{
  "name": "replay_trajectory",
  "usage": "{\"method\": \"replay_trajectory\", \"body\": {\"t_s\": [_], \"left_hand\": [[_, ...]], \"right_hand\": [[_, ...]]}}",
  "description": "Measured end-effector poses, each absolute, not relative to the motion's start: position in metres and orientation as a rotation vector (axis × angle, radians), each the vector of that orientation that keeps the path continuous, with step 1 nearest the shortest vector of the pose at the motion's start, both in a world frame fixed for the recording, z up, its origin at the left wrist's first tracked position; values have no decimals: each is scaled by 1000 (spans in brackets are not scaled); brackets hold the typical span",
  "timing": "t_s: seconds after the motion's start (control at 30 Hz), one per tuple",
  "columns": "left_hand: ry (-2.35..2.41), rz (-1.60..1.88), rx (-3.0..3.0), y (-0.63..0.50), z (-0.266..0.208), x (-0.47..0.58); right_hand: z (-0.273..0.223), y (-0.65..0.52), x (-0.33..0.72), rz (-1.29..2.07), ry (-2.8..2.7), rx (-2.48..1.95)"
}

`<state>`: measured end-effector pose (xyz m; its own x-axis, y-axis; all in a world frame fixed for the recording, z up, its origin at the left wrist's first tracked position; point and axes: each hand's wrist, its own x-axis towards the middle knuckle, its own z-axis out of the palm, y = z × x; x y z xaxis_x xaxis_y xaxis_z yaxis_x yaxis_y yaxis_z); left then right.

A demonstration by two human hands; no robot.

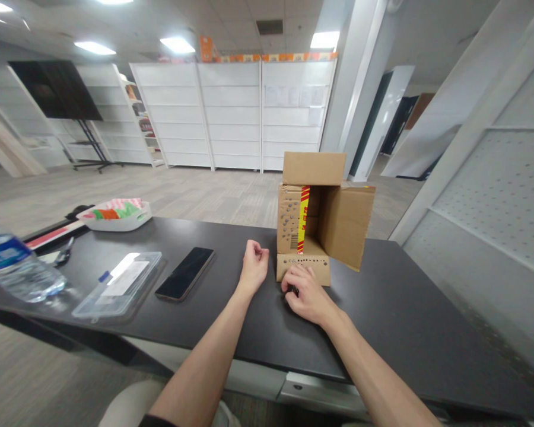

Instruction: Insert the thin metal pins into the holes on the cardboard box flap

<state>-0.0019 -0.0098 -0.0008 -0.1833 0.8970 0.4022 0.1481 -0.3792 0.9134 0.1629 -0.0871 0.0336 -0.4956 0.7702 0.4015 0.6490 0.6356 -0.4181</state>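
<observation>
An open cardboard box stands on the dark table with its opening towards me and its flaps spread. Small grey dots, studs or holes, cover its left flap, and a row of dark dots runs along the lower flap. My right hand is at the lower flap's front, fingers curled. Something small and dark shows between its thumb and fingers, too hidden to name. Left of the box, my left hand is closed just over the table, and whatever its fingers hold, if anything, is hidden.
A black phone and a clear plastic case lie to the left. Beyond them are a lying water bottle and a white basket with colourful packets. The table extends right towards a perforated white panel.
</observation>
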Motion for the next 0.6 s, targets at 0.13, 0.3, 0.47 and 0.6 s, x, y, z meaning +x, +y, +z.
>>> {"method": "replay_trajectory", "body": {"t_s": [0.13, 0.3, 0.47, 0.6], "left_hand": [[1212, 1628, 1465, -9, -2, -2], [1206, 1620, 1460, -9, -2, -2], [1225, 1608, 1454, -11, 1, -2], [1226, 1621, 1474, -10, 1, -2]], "right_hand": [[32, -87, 162, 279, -2341, -1102], [31, -88, 161, 271, -2362, -1119], [34, -90, 160, 262, -2387, -1122], [37, -92, 159, 244, -2433, -1114]]}}
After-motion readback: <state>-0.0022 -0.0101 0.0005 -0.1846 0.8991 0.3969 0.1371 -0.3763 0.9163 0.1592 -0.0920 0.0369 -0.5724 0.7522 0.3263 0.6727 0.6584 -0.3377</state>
